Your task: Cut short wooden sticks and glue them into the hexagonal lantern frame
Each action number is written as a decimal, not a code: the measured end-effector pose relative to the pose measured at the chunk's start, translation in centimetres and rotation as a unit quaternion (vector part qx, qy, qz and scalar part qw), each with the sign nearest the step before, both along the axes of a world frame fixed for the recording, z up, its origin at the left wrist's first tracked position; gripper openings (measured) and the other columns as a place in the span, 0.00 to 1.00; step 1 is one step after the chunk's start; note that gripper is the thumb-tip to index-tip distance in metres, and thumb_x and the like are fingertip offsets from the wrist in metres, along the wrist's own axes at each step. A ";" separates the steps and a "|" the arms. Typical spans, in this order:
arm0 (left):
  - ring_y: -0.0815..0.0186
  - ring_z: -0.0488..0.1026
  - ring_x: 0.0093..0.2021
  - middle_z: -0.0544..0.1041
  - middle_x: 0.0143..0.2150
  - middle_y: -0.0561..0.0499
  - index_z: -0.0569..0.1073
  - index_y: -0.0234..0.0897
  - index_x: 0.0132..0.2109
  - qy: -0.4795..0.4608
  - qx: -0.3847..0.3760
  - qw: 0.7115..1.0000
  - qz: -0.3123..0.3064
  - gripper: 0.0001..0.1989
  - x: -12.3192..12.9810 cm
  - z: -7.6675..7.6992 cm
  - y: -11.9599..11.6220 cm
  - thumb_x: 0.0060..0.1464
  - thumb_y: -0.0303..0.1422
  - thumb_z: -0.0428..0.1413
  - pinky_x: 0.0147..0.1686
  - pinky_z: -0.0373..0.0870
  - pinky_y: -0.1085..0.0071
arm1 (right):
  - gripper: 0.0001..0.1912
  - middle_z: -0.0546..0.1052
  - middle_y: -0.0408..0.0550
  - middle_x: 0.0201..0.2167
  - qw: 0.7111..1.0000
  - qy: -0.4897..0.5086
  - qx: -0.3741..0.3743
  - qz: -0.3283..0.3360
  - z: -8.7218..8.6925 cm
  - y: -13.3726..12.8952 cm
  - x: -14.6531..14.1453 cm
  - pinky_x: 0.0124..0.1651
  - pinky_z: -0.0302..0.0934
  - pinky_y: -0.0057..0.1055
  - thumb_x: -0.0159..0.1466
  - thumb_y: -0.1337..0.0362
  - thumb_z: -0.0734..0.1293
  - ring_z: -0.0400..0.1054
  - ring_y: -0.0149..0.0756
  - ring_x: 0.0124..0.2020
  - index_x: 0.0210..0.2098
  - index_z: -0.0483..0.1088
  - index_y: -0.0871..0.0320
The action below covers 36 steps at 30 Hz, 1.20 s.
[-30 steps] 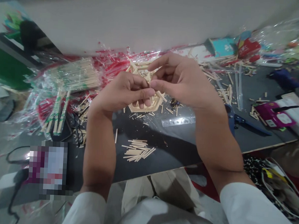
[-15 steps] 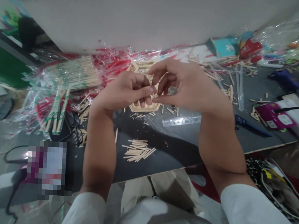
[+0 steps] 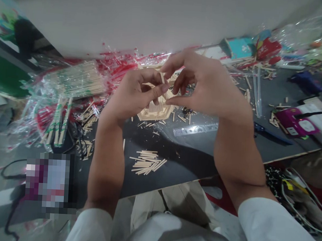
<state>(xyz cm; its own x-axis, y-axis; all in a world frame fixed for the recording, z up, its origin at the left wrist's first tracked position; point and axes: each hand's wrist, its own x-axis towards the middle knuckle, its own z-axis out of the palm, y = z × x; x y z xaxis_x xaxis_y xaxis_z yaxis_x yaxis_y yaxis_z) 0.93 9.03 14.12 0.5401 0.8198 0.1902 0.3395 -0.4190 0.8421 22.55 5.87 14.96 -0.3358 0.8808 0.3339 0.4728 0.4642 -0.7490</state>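
Observation:
Above a pale wooden stick frame (image 3: 156, 114) with a many-sided rim, my left hand (image 3: 141, 90) pinches a short wooden stick (image 3: 162, 78) between thumb and fingers. My right hand (image 3: 195, 82) is just to the right, its thumb and index finger spread around the stick's side; no object shows between them. Both hands hide much of the frame. A loose pile of short sticks (image 3: 148, 162) lies on the dark table (image 3: 185, 165) nearer to me.
A clear ruler (image 3: 195, 129) lies right of centre, with blue-handled pliers (image 3: 270, 134) beyond it. Bundled sticks in plastic (image 3: 79, 80) are at left. A purple device (image 3: 296, 122) with a cable sits at right. Stick scraps are scattered around.
Both hands have risen slightly, and the stick in my left hand now shows upright. My right thumb and index finger are wider apart. The view has shifted a little.

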 end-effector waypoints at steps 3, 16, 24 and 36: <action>0.63 0.81 0.33 0.78 0.32 0.50 0.74 0.39 0.43 0.030 -0.003 0.999 -0.030 0.19 -0.1 0.0 0.0 0.70 0.51 0.62 0.30 0.74 0.69 | 0.21 0.81 0.43 0.50 0.999 0.000 0.008 0.031 -0.1 0.2 0.5 0.43 0.72 0.42 0.58 0.59 0.81 0.75 0.41 0.37 0.49 0.76 0.43; 0.57 0.79 0.45 0.80 0.38 0.49 0.77 0.40 0.40 0.152 0.159 0.975 -0.026 0.05 0.2 -1.0 0.9 0.67 0.32 0.59 0.47 0.76 0.61 | 0.05 0.82 0.46 0.33 0.999 -0.026 0.020 -0.026 0.0 0.4 1.9 0.45 0.73 0.45 0.63 0.56 0.78 0.75 0.44 0.35 0.37 0.81 0.45; 0.50 0.77 0.55 0.80 0.50 0.43 0.80 0.43 0.42 0.165 0.199 0.966 -0.012 0.07 -0.1 -0.6 0.8 0.69 0.39 0.60 0.51 0.75 0.58 | 0.05 0.83 0.44 0.34 1.000 -0.009 0.022 0.009 0.3 0.2 1.1 0.48 0.75 0.44 0.64 0.54 0.77 0.77 0.45 0.38 0.39 0.82 0.42; 0.54 0.78 0.45 0.80 0.40 0.45 0.74 0.43 0.34 0.189 0.238 0.952 0.018 0.12 0.1 -0.2 0.3 0.69 0.36 0.60 0.43 0.72 0.59 | 0.07 0.81 0.44 0.33 0.996 -0.059 0.063 -0.001 0.4 0.1 0.2 0.47 0.70 0.42 0.64 0.62 0.76 0.72 0.43 0.35 0.31 0.77 0.46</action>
<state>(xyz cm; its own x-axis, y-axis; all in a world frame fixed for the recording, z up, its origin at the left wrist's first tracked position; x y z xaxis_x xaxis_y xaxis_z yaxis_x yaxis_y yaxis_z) 1.03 9.34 13.87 0.6173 0.7086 0.3417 0.6024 -0.7051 0.3741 22.77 5.95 15.39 -0.3779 0.8350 0.4000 0.5557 0.5501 -0.6233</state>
